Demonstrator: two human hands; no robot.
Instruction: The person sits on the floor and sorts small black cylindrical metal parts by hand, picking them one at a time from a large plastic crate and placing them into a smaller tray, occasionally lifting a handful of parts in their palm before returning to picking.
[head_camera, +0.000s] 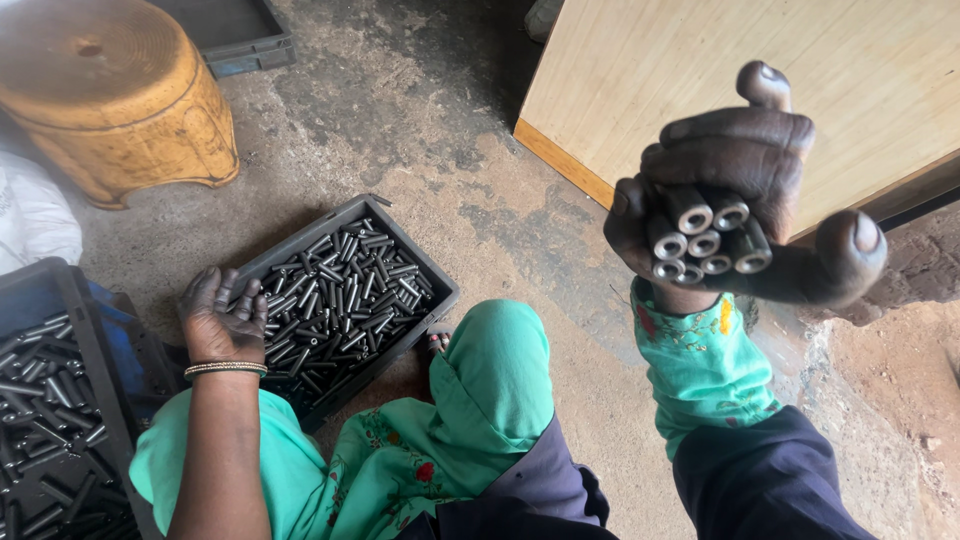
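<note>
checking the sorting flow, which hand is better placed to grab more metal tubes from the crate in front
Left. The left hand already rests on the small metal tubes in the black crate, fingers curled. The right hand is raised, gripping a bundle of tubes.

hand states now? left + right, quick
Left hand: down in the crate, fingers curled on the metal tubes.
Right hand: raised, closed around a bundle of tubes.

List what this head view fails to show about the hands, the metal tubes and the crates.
- Right hand: the length of its metal tubes, shown end-on and wrapped by fingers.
- Left hand: its palm faces down, so any grasp is hidden.
- Left crate: cut off by the frame edge.
- Middle crate: near corner hidden by the knee.
</note>
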